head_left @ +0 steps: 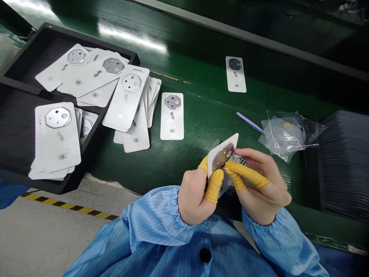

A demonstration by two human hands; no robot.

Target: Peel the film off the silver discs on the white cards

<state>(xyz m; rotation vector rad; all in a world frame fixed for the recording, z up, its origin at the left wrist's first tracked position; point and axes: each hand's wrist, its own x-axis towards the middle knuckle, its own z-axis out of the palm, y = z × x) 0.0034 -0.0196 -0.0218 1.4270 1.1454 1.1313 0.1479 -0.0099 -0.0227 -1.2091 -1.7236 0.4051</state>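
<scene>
Tilted up in front of me is a white phone back panel (212,154) with a grey, roughly octagonal camera plate (223,157). My left hand (198,192) grips its lower left side, with a yellow-sleeved thumb on the front. At the panel's right, my right hand (259,179) has its yellow-sleeved thumb and forefinger pinched together by the lower edge of the camera plate. Another of its fingers touches the panel's upper right edge. Anything small inside that pinch is hidden. Beneath the hands lies a partly covered clear sheet with dark dots (240,159).
Left, a black tray (69,184) carries overlapping panels; more spill onto the green bench (201,111). Single panels lie centrally (172,123) and farther back (236,79). Purple tweezers (250,123) touch clear plastic bags (288,132). Stacked dark sheets (346,161) stand right.
</scene>
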